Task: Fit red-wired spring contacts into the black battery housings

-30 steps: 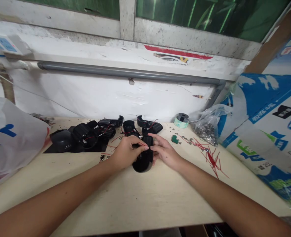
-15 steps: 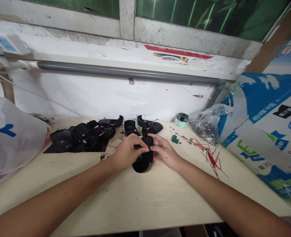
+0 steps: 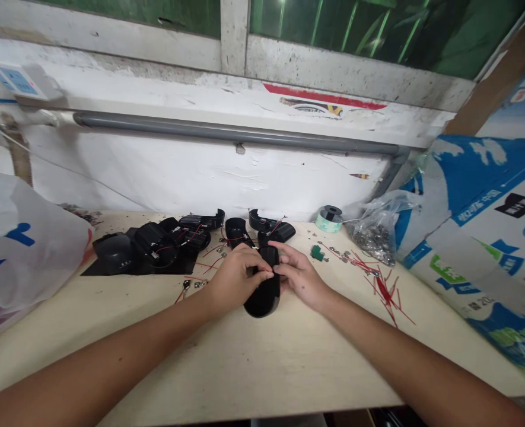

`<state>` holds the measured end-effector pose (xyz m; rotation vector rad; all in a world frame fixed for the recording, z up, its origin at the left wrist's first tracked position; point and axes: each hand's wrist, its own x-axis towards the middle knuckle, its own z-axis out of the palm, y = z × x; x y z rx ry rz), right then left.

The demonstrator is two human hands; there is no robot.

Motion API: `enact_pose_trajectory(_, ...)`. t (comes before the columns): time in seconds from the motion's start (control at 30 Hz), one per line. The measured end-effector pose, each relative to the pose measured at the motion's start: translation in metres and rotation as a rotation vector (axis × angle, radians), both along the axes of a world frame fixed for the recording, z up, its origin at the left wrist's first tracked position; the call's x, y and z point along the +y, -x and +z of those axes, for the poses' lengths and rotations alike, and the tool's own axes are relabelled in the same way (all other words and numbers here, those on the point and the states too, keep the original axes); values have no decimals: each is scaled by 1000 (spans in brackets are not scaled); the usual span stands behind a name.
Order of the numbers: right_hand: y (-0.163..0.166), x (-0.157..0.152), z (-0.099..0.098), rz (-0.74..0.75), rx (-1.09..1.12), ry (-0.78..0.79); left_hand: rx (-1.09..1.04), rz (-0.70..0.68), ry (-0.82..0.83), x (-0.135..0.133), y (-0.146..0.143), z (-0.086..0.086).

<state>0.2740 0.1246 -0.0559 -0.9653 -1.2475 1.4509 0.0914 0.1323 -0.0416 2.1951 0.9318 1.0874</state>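
Observation:
A black plastic housing (image 3: 263, 301) with a rounded near end rests on the pale table between my hands. My right hand (image 3: 301, 274) grips its right side, thumb on the rim and some fingers hidden beyond it. Thumb and forefinger of my left hand (image 3: 243, 274) are pinched together at the housing's right edge, close to my right thumb. Whatever lies in that pinch is too small to make out. Just behind my hands stand more black housings (image 3: 236, 230) with thin red wires attached.
Several black housings (image 3: 155, 243) lie on a dark sheet at the left. Cut red wires (image 3: 387, 293), a green piece (image 3: 318, 252), a spool (image 3: 328, 218) and a clear bag of metal parts (image 3: 373, 237) are at the right. A white bag (image 3: 31, 255) and a blue-white carton (image 3: 480, 237) flank the table.
The whole view has shifted slightly, so everything sits a little lower and further right. Both hands keep nearly the same pose on the black housing.

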Motion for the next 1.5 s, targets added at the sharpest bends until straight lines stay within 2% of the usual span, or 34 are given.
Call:
enact_pose_trajectory(0.17,-2,1,1,-4,108,4,-57,-77,-20,-3,6,12)
enact_pose_trajectory(0.33,-4,0,3,6,207,-4,-352,102,296,10,5,3)
enact_pose_trajectory(0.5,-5,1,3,44,228,-12,-368,-213,723,14,0,-6)
enact_pose_trajectory(0.6,-6,4,-1,20,214,-46,-406,-283,822,10,0,-4)
enact_pose_trajectory(0.77,-6,7,-8,103,99,-116,-507,-337,795,8,-1,-1)
enact_pose_trajectory(1.03,-5,6,-6,127,74,-155,-318,-133,664,12,4,-6)
enact_pose_trajectory(1.3,-5,3,-3,96,32,-169,-347,-144,580,7,3,1)
enact_pose_trajectory(1.5,-4,3,-2,80,11,-176,-355,-151,585,6,2,0)
